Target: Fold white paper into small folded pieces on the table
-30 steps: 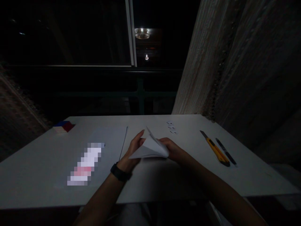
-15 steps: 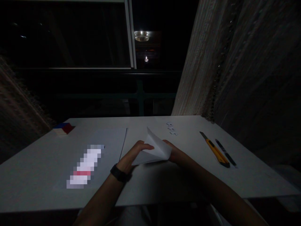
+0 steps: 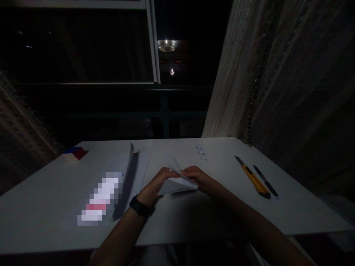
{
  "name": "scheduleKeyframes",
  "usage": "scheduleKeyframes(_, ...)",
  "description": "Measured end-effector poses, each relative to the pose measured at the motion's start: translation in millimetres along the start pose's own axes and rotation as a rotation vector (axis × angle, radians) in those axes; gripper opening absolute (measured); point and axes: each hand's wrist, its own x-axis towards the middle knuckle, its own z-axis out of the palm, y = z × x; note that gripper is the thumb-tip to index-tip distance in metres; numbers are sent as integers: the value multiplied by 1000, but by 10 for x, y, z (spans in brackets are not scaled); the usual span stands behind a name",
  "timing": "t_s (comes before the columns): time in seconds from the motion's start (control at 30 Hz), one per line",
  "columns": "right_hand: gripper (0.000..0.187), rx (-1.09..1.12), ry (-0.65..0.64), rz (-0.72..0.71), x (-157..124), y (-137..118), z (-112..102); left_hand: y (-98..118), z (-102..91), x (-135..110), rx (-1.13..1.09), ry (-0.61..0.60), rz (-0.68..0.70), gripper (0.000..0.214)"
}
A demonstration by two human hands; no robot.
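Between my two hands is a folded sheet of white paper (image 3: 177, 184), held above the front half of the table. My left hand (image 3: 159, 181), with a dark watch (image 3: 139, 205) on its wrist, grips the paper's left side, thumb on top. On the right side my right hand (image 3: 198, 176) pinches the paper, its fingers bent over the upper edge near the left thumb. A flap of the paper stands up beyond the fingers, slightly blurred. The fingertips beneath the sheet are hidden.
Flat sheets (image 3: 142, 166) lie left of my hands, one edge lifted, with a blurred-out bright patch (image 3: 102, 195) on top. A puzzle cube (image 3: 74, 153) sits far left. Small paper pieces (image 3: 201, 152) lie behind. To the right are a yellow box cutter (image 3: 255, 181) and a pen (image 3: 265, 181).
My right hand has come up over the paper's right side, closer to my left thumb, and the paper's raised flap has folded lower. One edge of the sheets at left has lifted.
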Motion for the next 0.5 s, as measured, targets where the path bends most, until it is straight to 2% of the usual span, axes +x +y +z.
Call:
scheduleKeyframes(0.07, 23, 2, 4, -10, -7, -10, 1, -14, 0, 11, -30, 10, -36, 10)
scheduleKeyframes(0.2, 26, -9, 18, -9, -26, -35, 7, -46, -5, 19, -62, 28, -16, 11)
scheduleKeyframes(0.3, 26, -19, 17, -6, -39, -50, 14, -48, -8, 8, -175, -6, 8, 12)
scheduleKeyframes(0.4, 25, 3, 26, -6, -33, -43, 9, -14, -3, -13, -265, 12, -10, 16)
scheduleKeyframes(0.5, 24, 26, 50, 9, -3, -10, -12, 36, 7, -33, -176, 20, -52, 19)
